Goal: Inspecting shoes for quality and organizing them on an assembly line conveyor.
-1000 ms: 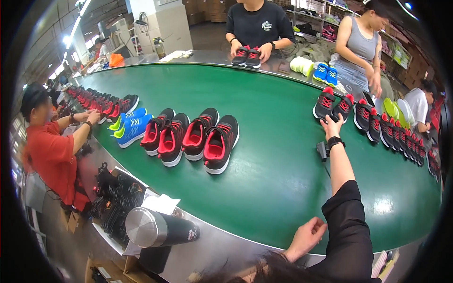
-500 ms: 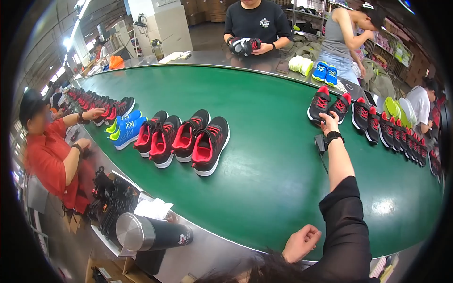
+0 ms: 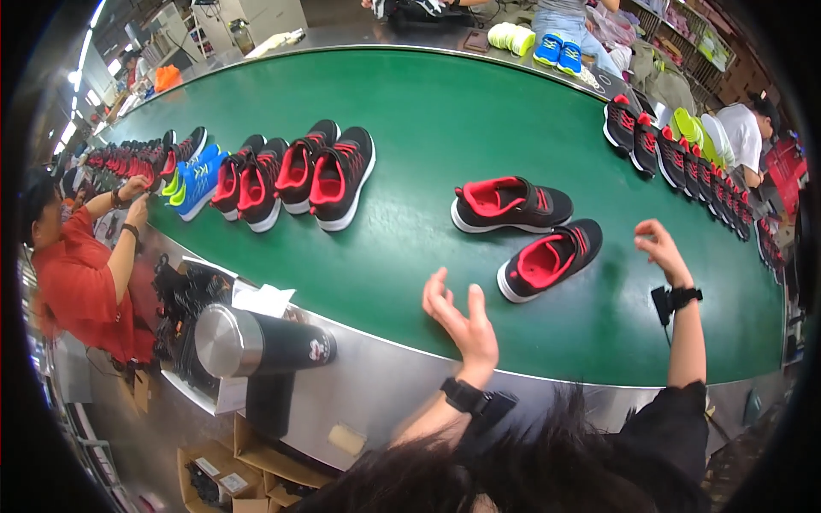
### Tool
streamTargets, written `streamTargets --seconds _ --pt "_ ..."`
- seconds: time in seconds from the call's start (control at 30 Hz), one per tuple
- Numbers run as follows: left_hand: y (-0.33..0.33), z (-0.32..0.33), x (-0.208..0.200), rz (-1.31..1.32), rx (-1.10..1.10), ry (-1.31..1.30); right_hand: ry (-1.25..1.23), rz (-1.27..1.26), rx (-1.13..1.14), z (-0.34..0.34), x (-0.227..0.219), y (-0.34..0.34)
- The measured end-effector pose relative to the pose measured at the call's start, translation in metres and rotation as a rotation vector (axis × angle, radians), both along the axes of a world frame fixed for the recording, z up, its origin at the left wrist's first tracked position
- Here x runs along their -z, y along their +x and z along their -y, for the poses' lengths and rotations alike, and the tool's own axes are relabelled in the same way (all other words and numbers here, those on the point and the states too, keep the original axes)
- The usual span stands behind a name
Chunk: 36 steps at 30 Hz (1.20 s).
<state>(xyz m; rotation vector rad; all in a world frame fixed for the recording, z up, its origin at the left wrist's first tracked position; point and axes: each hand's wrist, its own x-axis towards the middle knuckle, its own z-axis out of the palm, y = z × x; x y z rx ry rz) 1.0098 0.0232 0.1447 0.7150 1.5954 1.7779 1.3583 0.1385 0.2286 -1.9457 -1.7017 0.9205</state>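
A pair of black sneakers with red linings and white soles lies in front of me on the green work surface. The far sneaker points right. The near sneaker is turned obliquely, its toe up and to the right. My left hand hovers at the near edge, just left of the near sneaker's heel, open with fingers apart and nothing in it. To the right of the pair, my right hand is raised, empty, with thumb and fingers apart and slightly bent. Neither hand touches a sneaker.
More black-and-red sneakers stand left, beside a blue pair. Another row runs along the far right. A dark flask stands on the near metal ledge. A person in red works at the left.
The sneaker pair beneath my right hand has come nearer and now lies apart, and that hand has let go. My left hand has lifted and opened. The view has tilted down.
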Motion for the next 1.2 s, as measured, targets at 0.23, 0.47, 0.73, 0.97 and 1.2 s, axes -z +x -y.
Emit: streamTargets --seconds 0.23,0.47,0.73,0.97,1.2 --pt "-0.005 0.007 0.003 0.087 0.012 0.038 0.479 -0.061 -0.363 0.06 -0.02 -0.179" --pt "0.012 0.008 -0.008 0.072 0.068 0.055 0.295 0.334 -0.859 -0.028 -0.005 -0.258" --pt "0.017 0.006 -0.005 0.012 0.021 0.112 0.501 -0.067 -0.892 0.048 -0.026 -0.191" --pt "0.028 0.003 0.006 -0.204 0.206 -0.172 -0.032 -0.395 0.1 0.116 0.027 -0.14" --pt "0.025 0.003 0.005 -0.258 0.316 -0.23 0.088 -0.405 0.235 0.106 0.063 -0.152"
